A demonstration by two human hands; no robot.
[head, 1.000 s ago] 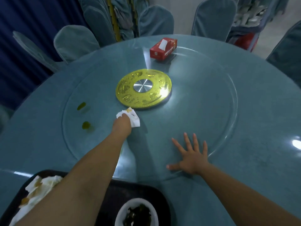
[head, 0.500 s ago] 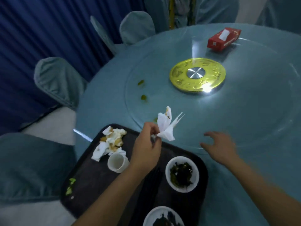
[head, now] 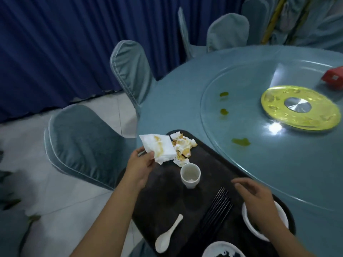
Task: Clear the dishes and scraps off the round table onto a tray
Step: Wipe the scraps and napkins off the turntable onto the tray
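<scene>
Holding stained napkin (head: 159, 147) beside tray (head: 163, 197)

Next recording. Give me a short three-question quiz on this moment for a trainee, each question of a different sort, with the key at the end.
1. Multiple choice: what does the left hand grip? A a stained napkin; B a sponge; C a wine glass.
2. True or false: the white cup stands upright on the tray.
3. Count: how many green smears show on the glass turntable?

Key: 1 A. 2 True. 3 Three.
</scene>
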